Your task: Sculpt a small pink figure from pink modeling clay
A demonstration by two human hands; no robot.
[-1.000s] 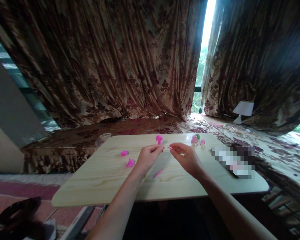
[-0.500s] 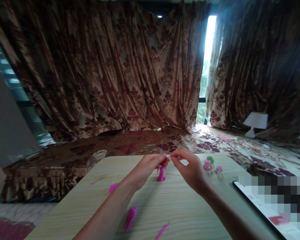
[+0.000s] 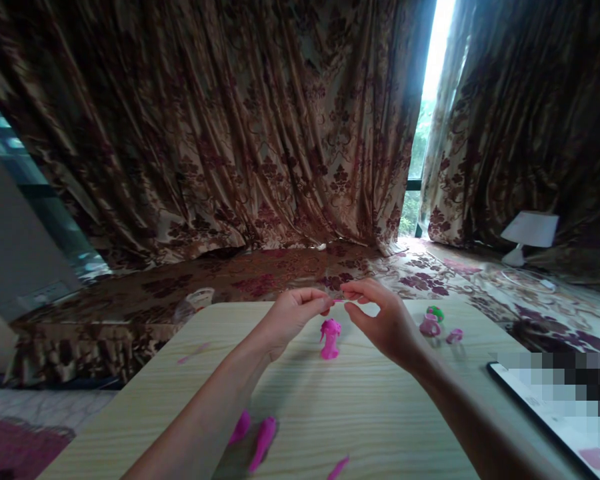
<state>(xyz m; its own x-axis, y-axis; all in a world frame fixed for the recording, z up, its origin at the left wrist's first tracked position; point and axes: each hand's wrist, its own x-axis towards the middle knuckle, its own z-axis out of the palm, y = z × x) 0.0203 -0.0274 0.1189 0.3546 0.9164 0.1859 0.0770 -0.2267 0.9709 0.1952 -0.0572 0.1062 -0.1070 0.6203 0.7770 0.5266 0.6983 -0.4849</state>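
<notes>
A short, thin strip of pink modelling clay (image 3: 338,301) spans the gap between my hands above the table. My left hand (image 3: 296,316) is closed, with thumb and forefinger pinching the strip's left end. At the other end, my right hand (image 3: 383,321) curls its fingertips around the strip, the thumb slightly lower. Just below them a small pink clay figure (image 3: 331,339) stands upright on the table. Nearer me, beside my left forearm, lie a long pink clay piece (image 3: 263,443), a partly hidden pink lump (image 3: 241,427) and a slim pink strip (image 3: 339,468).
On the light wooden table (image 3: 380,413), pink ring-like pieces (image 3: 431,325) and a green ball (image 3: 435,313) sit at the back right. A tablet-like device (image 3: 535,413), partly blurred out, lies at right. Behind are a clear tub (image 3: 196,303), a white lamp (image 3: 530,230) and curtains (image 3: 280,133).
The view has come closer to the table. Both hands, first in front of the pink figure, are now above it with the thin strip. The right thumb and fingers have parted slightly.
</notes>
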